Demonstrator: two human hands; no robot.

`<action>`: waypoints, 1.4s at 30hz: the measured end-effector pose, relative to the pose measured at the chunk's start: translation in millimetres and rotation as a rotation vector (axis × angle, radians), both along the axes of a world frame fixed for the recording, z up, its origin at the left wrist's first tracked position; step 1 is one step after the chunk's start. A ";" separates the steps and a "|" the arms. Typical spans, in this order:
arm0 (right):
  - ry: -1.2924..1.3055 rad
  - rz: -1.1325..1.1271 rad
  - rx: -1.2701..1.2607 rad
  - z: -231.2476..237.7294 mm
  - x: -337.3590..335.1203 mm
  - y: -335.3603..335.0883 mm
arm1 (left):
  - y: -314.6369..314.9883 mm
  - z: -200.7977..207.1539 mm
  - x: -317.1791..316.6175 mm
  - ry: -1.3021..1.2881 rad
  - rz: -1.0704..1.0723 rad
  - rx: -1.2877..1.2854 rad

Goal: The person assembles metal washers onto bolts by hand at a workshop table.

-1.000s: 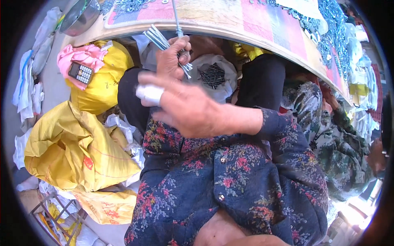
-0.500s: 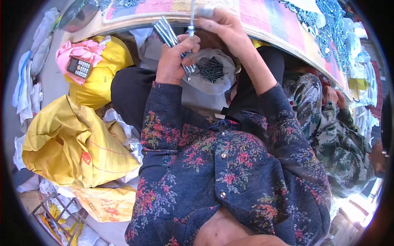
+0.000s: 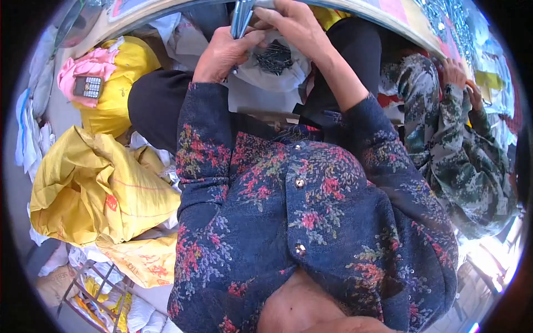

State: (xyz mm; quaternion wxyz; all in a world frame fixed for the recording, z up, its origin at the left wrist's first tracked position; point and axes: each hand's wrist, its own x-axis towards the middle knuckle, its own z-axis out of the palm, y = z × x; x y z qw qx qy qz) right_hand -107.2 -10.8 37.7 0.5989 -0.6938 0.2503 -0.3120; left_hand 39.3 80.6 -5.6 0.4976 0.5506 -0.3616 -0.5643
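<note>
My left hand (image 3: 219,54) is closed around a bundle of long metal screws (image 3: 242,21), which stand up out of the fist toward the table edge. Close beside it, at the upper edge of the view, my right hand (image 3: 300,32) has its fingers curled in toward the bundle. Whatever lies between those fingertips is hidden. Below both hands an open white bag (image 3: 286,82) sits between my knees, with a heap of dark screws (image 3: 273,59) inside.
The table edge (image 3: 161,10) curves across the top, with loose metal pieces (image 3: 444,19) at its right. A mobile phone (image 3: 88,86) and pink cloth (image 3: 83,64) lie on a yellow sack (image 3: 130,69). Left of me lies another yellow sack (image 3: 133,188). A person in camouflage (image 3: 455,150) sits at right.
The view has shifted, so the table and both hands sit higher in it. My right hand has come down closer to the left. The upright rod between the hands no longer shows.
</note>
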 end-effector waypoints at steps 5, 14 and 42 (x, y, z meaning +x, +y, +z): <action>0.078 0.057 0.344 7.2 -7.8 -25.2 | -17.0 19.4 -11.2 0.153 -0.152 -0.125; -0.060 -0.111 0.237 0.6 2.2 -51.3 | -34.2 17.0 -32.4 0.618 -0.054 -0.117; 1.117 -0.579 -1.054 37.4 -135.9 -352.4 | -66.3 22.9 -50.7 0.492 -0.084 0.164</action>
